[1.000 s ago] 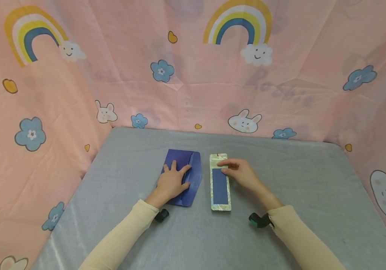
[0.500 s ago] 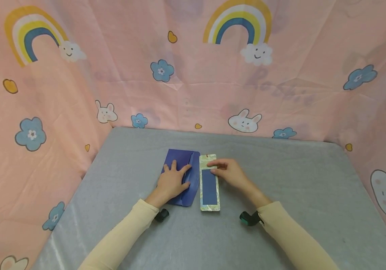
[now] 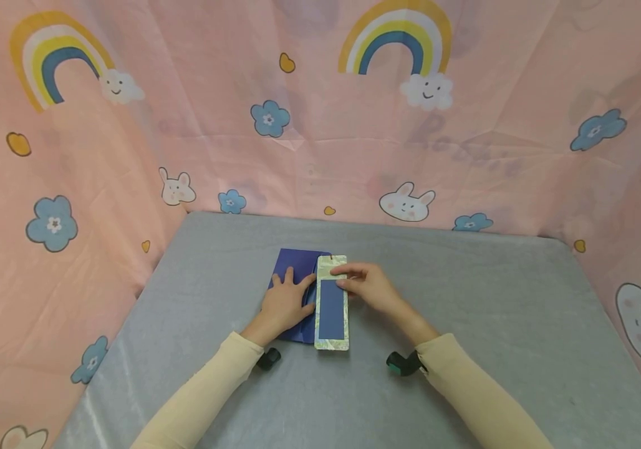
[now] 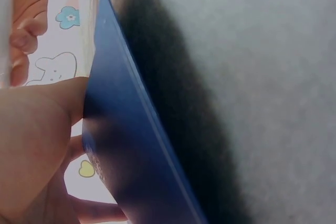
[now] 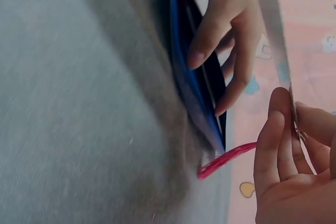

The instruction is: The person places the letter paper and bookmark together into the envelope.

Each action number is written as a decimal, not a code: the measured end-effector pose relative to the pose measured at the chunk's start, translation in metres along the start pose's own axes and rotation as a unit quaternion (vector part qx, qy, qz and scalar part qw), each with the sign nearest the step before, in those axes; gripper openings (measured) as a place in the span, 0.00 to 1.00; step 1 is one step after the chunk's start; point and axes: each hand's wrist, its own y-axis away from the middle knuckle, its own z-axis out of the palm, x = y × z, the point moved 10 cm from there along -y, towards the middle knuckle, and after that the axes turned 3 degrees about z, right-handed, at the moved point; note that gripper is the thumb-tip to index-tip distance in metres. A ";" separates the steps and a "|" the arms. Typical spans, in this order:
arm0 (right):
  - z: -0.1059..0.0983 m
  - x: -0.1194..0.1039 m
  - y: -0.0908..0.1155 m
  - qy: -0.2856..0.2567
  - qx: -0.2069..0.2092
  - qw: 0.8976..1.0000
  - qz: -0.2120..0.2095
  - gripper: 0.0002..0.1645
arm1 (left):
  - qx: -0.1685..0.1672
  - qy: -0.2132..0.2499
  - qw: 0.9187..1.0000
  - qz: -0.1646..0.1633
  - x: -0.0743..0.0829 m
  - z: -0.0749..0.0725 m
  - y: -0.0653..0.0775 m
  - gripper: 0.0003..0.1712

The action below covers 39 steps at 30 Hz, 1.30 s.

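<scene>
A blue envelope (image 3: 299,257) lies on the table with its flap side to the right. My left hand (image 3: 282,308) rests on it with spread fingers, the thumb and fingertips at its mouth, which gapes a little in the right wrist view. My right hand (image 3: 370,288) pinches a bookmark (image 3: 332,312) by its right edge near the top. This is a long card with a pale green patterned border and a dark blue panel. From its end hangs a red tassel (image 5: 227,160). In the head view the bookmark overlaps the envelope's flap, hiding most of it.
A grey cloth covers the table (image 3: 466,299). Behind it and at the sides hangs a pink curtain (image 3: 320,156) printed with rainbows, flowers and rabbits. Dark wrist cameras (image 3: 403,363) jut out below both cuffs.
My right hand has carried the bookmark left, from beside the envelope to over its flap. The left hand and the envelope have stayed put.
</scene>
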 end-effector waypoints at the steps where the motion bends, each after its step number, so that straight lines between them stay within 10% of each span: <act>1: 0.001 -0.001 0.000 -0.008 -0.003 1.000 -0.003 0.15 | 0.000 -0.001 1.000 0.001 0.000 0.000 0.000 0.37; 22: 0.003 0.025 -0.019 -0.002 0.017 1.000 0.000 0.25 | 0.011 -0.005 1.000 -0.001 0.000 0.001 -0.001 0.37; 32: -0.001 0.037 -0.025 0.066 0.058 0.995 0.038 0.52 | 0.009 -0.002 1.000 -0.001 0.001 0.000 0.000 0.37; 39: 0.000 0.043 -0.028 0.091 0.069 0.989 0.092 0.42 | 0.008 -0.005 1.000 -0.001 0.001 0.000 0.000 0.37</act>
